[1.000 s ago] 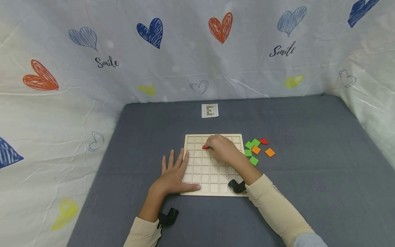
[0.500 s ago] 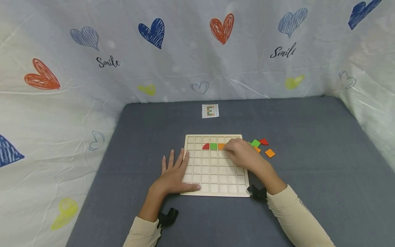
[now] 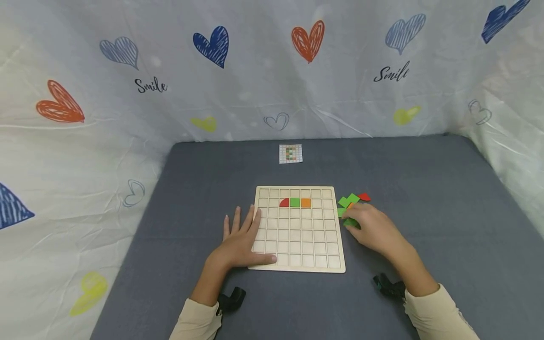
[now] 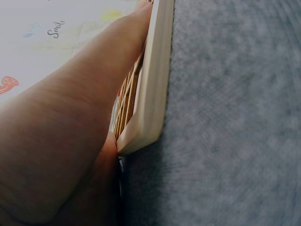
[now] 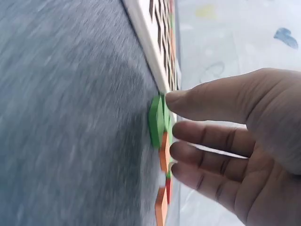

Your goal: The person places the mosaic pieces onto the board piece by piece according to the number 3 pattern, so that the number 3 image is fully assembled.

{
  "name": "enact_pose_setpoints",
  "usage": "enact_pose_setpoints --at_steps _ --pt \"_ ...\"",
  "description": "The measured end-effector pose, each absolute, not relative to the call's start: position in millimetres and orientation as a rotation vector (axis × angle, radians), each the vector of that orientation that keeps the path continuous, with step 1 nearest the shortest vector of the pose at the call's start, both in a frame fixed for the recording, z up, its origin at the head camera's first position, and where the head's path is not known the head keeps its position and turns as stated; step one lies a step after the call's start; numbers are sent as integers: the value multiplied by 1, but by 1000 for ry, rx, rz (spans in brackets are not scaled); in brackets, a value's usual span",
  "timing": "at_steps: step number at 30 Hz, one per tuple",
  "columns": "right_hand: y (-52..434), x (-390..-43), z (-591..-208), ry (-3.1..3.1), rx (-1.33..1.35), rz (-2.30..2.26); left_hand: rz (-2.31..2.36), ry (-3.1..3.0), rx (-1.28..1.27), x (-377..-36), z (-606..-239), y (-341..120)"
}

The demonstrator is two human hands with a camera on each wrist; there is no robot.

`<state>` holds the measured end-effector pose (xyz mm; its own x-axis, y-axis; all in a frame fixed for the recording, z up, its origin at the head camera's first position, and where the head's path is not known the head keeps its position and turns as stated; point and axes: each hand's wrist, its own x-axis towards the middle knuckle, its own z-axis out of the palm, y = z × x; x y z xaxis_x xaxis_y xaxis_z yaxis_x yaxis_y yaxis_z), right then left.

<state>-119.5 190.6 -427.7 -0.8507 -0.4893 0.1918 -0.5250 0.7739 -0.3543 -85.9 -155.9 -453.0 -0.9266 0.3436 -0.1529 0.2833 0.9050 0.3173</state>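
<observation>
Now your splayed left hand (image 3: 239,246) touches the pale wooden gridboard (image 3: 307,236), your loose-fingered right hand (image 3: 376,229) beside green square tiles (image 3: 353,198).

The card (image 3: 291,154) lies behind the board (image 3: 295,236); three tiles (image 3: 295,202) in it; loose pieces (image 3: 352,198) on its right.

The board (image 3: 301,236) is pale and gridded, the tiles (image 3: 294,202) red, green and orange, the cloth (image 3: 212,179) grey.

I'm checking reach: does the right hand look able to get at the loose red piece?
Likely yes: the right hand is close by, and the loose red piece shows with nothing seen on top.
</observation>
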Motion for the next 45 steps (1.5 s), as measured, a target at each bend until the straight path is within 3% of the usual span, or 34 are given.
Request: enact_pose_setpoints --at_steps 24,45 --pt "200 -115 -432 -2923 721 598 412 2865 472 -87 -454 -156" --pt "156 -136 -423 -2831 959 789 421 2861 472 -86 -454 -157"
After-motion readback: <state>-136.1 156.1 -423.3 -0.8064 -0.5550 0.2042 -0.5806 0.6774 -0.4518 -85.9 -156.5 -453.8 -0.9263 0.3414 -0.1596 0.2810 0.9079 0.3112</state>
